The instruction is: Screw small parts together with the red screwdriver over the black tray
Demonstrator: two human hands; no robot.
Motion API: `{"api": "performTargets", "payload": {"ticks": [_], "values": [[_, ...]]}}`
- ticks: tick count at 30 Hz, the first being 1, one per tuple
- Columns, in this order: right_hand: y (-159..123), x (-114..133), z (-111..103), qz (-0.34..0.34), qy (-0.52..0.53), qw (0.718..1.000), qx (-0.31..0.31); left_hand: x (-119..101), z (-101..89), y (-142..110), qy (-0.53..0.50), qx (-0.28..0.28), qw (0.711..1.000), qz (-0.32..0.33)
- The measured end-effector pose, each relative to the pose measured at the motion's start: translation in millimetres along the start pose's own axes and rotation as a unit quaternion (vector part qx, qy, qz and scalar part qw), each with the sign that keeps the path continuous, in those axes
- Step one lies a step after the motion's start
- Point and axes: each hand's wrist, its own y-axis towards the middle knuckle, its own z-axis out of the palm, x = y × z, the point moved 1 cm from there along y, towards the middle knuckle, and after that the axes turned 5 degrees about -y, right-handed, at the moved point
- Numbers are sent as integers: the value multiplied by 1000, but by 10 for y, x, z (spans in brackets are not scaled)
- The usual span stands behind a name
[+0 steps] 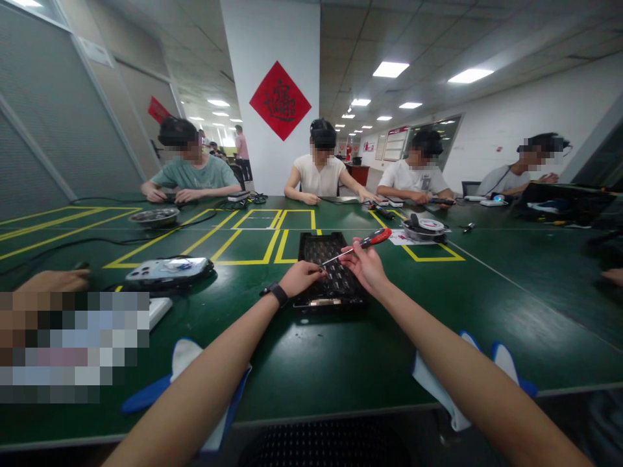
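My right hand (366,264) grips a screwdriver (374,239) with a red and black handle. Its thin shaft slants down to the left, toward the fingertips of my left hand (304,279). Those fingers are closed together by the screwdriver's tip; whatever they pinch is too small to make out. Under both hands lies a black rectangular case (311,246) with rows of small shiny parts inside. A light metallic piece (325,302) shows at its near edge. A dark band (277,294) circles my left wrist.
White-and-blue gloves (187,353) lie under my forearms. To the left are a light-coloured device (168,269) and a neighbour's hand (53,282). A metal bowl (154,217) and a round container (423,227) stand farther off. Several people sit across the green table (389,363).
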Motion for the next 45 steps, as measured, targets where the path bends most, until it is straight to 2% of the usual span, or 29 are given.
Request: {"api": "performTargets", "payload": {"ticks": [3, 9, 16, 24, 33, 37, 45], "values": [[2, -8, -8, -31, -27, 999, -21, -16, -7, -6, -4, -2, 1000, -1], [-21, 25, 14, -62, -48, 997, -24, 10, 1, 6, -25, 7, 1000, 12], [-56, 65, 63, -52, -71, 996, -19, 41, 7, 12, -39, 10, 999, 9], [-71, 49, 67, -77, -81, 994, 6, 78, 11, 17, -23, 24, 999, 32], [-132, 172, 219, -103, -142, 984, 26, 51, -3, 13, -10, 1, 1000, 15], [-156, 196, 254, -122, -150, 981, 9, 34, 1, 16, -14, -2, 1000, 17], [-147, 193, 243, -109, -164, 980, 24, 22, 3, 16, 0, 6, 1000, 27]]}}
